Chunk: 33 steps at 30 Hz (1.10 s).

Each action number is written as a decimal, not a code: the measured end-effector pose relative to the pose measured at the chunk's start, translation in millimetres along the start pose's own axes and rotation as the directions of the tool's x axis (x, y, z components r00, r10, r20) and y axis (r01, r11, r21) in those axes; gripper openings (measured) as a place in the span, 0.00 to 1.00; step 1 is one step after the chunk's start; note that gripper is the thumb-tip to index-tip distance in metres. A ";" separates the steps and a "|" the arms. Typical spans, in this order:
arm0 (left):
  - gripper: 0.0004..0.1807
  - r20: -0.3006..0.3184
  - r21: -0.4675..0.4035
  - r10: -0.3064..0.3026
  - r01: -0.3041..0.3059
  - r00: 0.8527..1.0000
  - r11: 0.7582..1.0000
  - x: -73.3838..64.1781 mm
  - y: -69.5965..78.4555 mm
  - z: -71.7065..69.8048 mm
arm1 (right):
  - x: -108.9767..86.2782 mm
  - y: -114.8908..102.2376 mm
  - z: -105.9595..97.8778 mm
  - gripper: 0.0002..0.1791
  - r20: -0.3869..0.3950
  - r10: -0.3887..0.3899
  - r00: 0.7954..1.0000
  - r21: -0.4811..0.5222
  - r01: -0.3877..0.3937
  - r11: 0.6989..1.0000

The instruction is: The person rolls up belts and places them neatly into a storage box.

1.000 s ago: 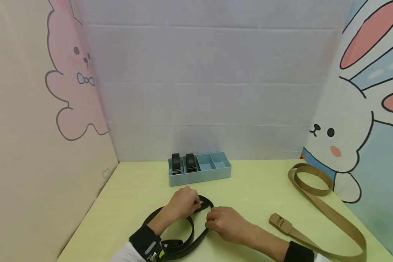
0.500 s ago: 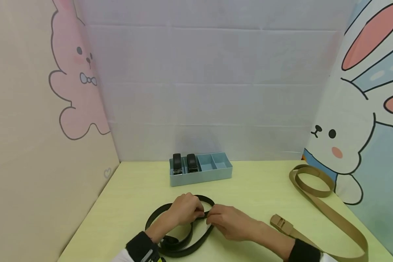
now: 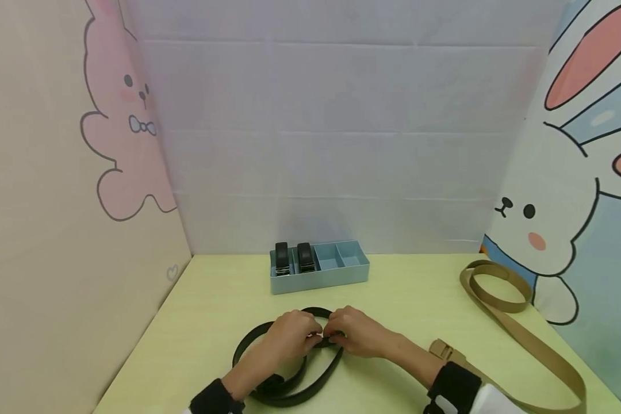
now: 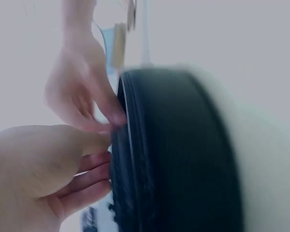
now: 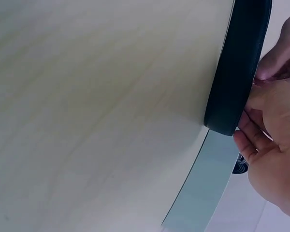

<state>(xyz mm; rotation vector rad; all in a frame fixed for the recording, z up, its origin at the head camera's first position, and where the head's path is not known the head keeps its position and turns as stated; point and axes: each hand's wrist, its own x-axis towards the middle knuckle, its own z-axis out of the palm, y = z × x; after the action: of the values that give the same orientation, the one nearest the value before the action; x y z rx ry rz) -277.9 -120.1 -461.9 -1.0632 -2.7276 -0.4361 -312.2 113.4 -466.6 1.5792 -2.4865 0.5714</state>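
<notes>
A black belt lies in loose loops on the table, standing on its edge. At the far side of the loops, my left hand pinches the strap between thumb and fingers. Close beside it, fingertips almost meeting, my right hand pinches the same strap. In the left wrist view the broad black belt strap fills the middle, with both hands at its edge. The right wrist view shows the belt strap curving away from my right hand. The belt's buckle end lies low near my left wrist, partly hidden.
A light blue divided box stands at the back of the yellow table. Two rolled black belts, one in the leftmost compartment, stand in its left part. A tan webbing belt with a plastic buckle lies along the right side.
My right hand has moved up and slightly right along the strap, its fingers now level with the left hand's. The left hand has lowered slightly, and the belt's loops have shifted a little.
</notes>
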 end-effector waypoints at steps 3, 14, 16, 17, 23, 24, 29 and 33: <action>0.07 -0.039 -0.010 0.015 -0.015 0.999 1.000 -11.3 17.7 -2.3 | 1.0 -2.4 -1.0 0.12 0.018 -0.004 1.000 -0.018 0.004 1.000; 0.15 0.036 -0.039 0.078 -0.076 0.996 0.996 -34.1 39.2 4.6 | 9.4 -9.6 3.6 0.08 0.022 -0.020 1.000 0.005 0.020 1.000; 0.14 0.047 -0.027 0.085 -0.084 0.995 0.996 -35.8 38.0 4.9 | 10.5 -10.1 3.3 0.08 0.037 -0.012 0.999 0.002 0.012 1.000; 0.13 0.056 -0.017 0.085 -0.084 0.995 0.996 -36.9 37.4 4.5 | 10.7 -10.3 2.5 0.08 0.050 -0.006 0.999 -0.003 0.007 1.000; 0.10 0.129 -0.004 0.081 -0.081 0.988 0.997 -50.1 28.1 -4.4 | 1.4 -10.3 -10.4 0.11 0.127 -0.023 0.992 -0.059 0.031 0.998; 0.10 0.137 -0.005 0.082 -0.082 0.987 0.997 -53.1 24.5 -6.7 | -1.8 -10.9 -13.5 0.11 0.135 -0.036 0.990 -0.068 0.046 0.997; 0.11 0.124 0.020 0.112 -0.115 0.986 0.993 -64.4 0.3 -15.2 | -21.4 -17.7 -25.1 0.12 0.174 -0.105 0.979 -0.020 0.111 0.994; 0.14 0.068 0.070 0.147 -0.152 0.987 0.986 -64.3 -18.9 -15.9 | -36.1 -24.9 -27.9 0.13 0.180 -0.161 0.970 0.041 0.157 0.987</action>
<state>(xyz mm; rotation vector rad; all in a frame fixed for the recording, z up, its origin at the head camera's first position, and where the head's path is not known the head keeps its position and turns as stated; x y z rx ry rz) -243.1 -179.2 -468.2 -1.2711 -2.6689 -0.2784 -276.4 145.3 -446.4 1.8999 -2.4541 0.4560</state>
